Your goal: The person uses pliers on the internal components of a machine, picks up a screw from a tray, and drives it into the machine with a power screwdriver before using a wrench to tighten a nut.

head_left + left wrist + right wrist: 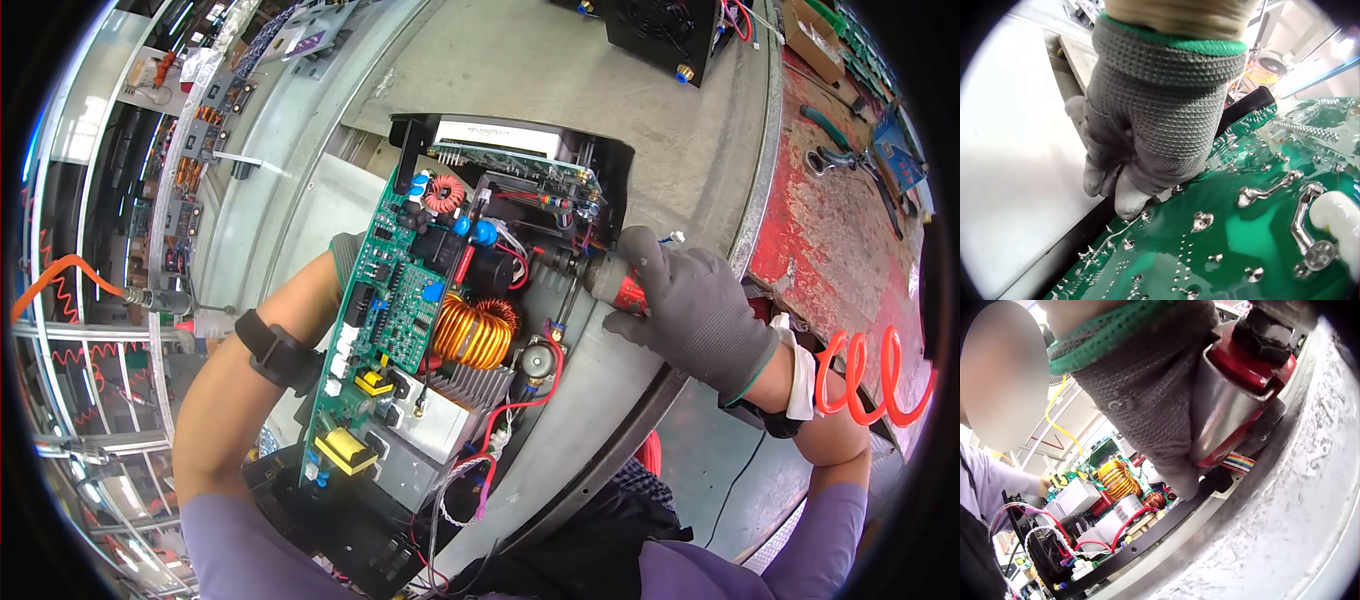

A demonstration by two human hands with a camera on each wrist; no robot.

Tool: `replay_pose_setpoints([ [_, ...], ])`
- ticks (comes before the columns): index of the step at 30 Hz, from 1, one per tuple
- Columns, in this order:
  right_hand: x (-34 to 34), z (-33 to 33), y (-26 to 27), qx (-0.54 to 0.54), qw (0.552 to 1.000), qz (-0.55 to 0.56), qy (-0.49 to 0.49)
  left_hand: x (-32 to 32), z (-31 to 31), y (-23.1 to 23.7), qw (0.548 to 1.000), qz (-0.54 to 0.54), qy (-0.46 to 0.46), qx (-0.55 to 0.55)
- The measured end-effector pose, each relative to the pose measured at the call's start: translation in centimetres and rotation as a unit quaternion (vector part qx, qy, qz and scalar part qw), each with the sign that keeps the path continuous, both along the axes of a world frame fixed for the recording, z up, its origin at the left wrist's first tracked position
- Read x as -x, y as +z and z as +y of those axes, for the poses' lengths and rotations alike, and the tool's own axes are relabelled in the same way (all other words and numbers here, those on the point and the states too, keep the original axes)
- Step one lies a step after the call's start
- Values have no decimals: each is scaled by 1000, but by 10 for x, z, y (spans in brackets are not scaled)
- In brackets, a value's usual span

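Note:
An opened electronics unit with a green circuit board (405, 310), a copper coil (472, 335) and a black frame lies tilted on the bench. The gloved right hand (700, 310) grips a red and silver air driver (612, 283), whose shaft points left into the unit near its black capacitor; whether the tip touches a screw cannot be told. In the right wrist view the driver (1229, 394) lies beside the glove (1147, 394). The gloved left hand (1154, 119) curls its fingers at the board's edge, against the soldered underside (1235, 231); in the head view the board mostly hides it.
A red coiled air hose (870, 385) hangs by the right wrist. Pliers (830, 130) and a blue box (898, 150) lie on the worn red surface at right. Another black unit with a fan (655, 35) stands at the top. Shelving with parts fills the left.

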State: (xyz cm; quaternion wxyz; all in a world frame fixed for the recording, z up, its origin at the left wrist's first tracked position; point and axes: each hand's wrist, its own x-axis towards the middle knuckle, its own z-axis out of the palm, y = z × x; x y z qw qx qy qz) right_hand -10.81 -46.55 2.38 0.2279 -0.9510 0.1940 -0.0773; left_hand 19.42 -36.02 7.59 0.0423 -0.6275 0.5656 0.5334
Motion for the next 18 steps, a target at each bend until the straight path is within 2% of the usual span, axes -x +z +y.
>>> replay_pose_setpoints([
  [8, 0, -1, 8, -16, 999, 23, 18, 2, 0, -1, 1000, 7, -13, -8],
  [18, -1, 1, -1, 36, 999, 21, 3, 6, 1, -2, 999, 17, -41, -28],
])
